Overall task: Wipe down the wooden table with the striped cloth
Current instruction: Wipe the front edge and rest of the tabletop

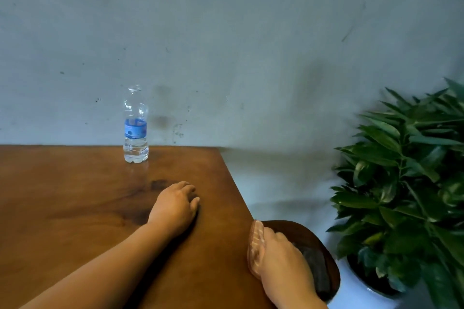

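Head view: striped cloth point(256, 246) at counter point(88, 208) right edge, pressed under right hand point(281, 256) fingers point(270, 233); left hand point(175, 206) flat, released, holding nothing.

Brown wooden table point(75, 208) with darker grain patches. Water bottle point(135, 125) upright near the far edge. Left hand point(173, 206) palm-down on top. Striped cloth point(255, 246) pressed against the right edge by the right hand point(283, 258).
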A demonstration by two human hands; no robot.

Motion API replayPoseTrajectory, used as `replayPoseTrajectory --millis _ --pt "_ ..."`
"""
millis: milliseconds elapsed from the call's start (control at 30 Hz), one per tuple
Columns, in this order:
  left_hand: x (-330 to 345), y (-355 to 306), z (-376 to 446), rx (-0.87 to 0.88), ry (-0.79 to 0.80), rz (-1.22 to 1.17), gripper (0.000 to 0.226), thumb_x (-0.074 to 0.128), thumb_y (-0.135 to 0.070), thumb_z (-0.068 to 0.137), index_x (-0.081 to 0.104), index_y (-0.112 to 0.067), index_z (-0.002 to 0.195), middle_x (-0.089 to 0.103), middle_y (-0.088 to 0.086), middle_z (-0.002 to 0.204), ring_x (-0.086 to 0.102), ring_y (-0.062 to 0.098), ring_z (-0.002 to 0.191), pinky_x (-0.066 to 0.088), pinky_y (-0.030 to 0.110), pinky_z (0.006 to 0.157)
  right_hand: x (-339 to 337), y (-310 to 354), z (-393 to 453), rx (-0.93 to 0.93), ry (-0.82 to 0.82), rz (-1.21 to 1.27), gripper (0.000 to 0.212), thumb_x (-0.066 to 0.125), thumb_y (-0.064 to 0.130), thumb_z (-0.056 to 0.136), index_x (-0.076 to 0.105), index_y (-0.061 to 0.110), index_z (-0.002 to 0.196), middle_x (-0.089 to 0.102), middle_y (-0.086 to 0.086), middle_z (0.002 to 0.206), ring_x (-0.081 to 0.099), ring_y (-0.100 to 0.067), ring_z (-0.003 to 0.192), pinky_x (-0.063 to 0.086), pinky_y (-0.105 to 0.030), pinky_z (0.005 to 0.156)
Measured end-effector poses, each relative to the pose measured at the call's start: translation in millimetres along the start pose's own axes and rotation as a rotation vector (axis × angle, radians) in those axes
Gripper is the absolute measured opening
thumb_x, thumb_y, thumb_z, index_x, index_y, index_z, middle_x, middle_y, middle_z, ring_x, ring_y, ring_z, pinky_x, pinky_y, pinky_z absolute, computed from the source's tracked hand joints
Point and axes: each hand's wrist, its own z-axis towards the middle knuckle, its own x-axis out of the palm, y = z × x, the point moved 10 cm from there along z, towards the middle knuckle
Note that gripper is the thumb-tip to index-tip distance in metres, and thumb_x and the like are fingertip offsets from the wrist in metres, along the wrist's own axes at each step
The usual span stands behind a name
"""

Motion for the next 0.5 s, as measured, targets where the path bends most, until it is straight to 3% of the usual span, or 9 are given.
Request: replayPoseTrajectory --millis 100,200,300,367,433,500 --pt "13 -6 17 0.018 0.023 -0.005 0.04 0.046 -0.039 0.098 0.056 -0.02 0.132 0.052 -0.001 0.138 0.048 0.016 0.125 0.035 0.029 0.107 -7 9 25 -0.063 -0.046 0.008 0.036 0.045 0.025 0.103 0.04 0.027 0.139 0.053 0.002 0.126 0.055 -0.017 0.112 0.046 -0.026 0.089" --pt "21 -6 28 0.028 0.012 0.017 0.038 0.045 -0.039 0.097 0.059 -0.021 0.126 0.055 -0.002 0.131 0.052 0.017 0.118 0.04 0.031 0.104 -15 24 43 -0.151 -0.12 0.152 0.049 0.041 0.034 0.104 0.023 0.043 0.15 0.045 0.01 0.134 0.047 -0.011 0.119 0.042 -0.024 0.096" --pt "22 -3 39 0.009 -0.018 0.029 0.035 0.044 -0.037 0.097 0.062 -0.021 0.122 0.057 -0.002 0.127 0.053 0.017 0.115 0.041 0.032 0.103 14 51 59 -0.251 0.001 0.154 0.056 0.026 0.046 0.104 0.004 0.042 0.155 0.021 0.012 0.158 0.022 -0.012 0.142 0.024 -0.031 0.116" --pt "22 -2 47 -0.011 -0.014 0.041 0.036 0.043 -0.036 0.098 0.06 -0.021 0.127 0.055 -0.001 0.132 0.05 0.017 0.121 0.038 0.031 0.106 32 65 74 -0.317 0.083 0.052 0.055 0.022 0.047 0.104 0.007 0.037 0.157 0.008 0.011 0.164 0.009 -0.013 0.149 0.011 -0.035 0.12" --pt "21 3 54 -0.043 -0.009 0.045 0.039 0.042 -0.035 0.1 0.054 -0.022 0.134 0.05 -0.002 0.14 0.045 0.016 0.128 0.033 0.03 0.11 28 72 98 -0.348 0.082 0.165 0.049 0.029 0.034 0.107 0.022 0.034 0.155 0.018 0.008 0.163 0.02 -0.013 0.147 0.017 -0.03 0.118" --pt "23 8 61 -0.065 -0.006 0.046 0.041 0.04 -0.036 0.1 0.051 -0.023 0.137 0.046 -0.003 0.144 0.042 0.014 0.131 0.031 0.029 0.111 12 73 134 -0.295 0.042 0.439 0.041 0.037 0.023 0.106 0.042 0.033 0.146 0.043 0.008 0.149 0.045 -0.011 0.13 0.032 -0.015 0.102"
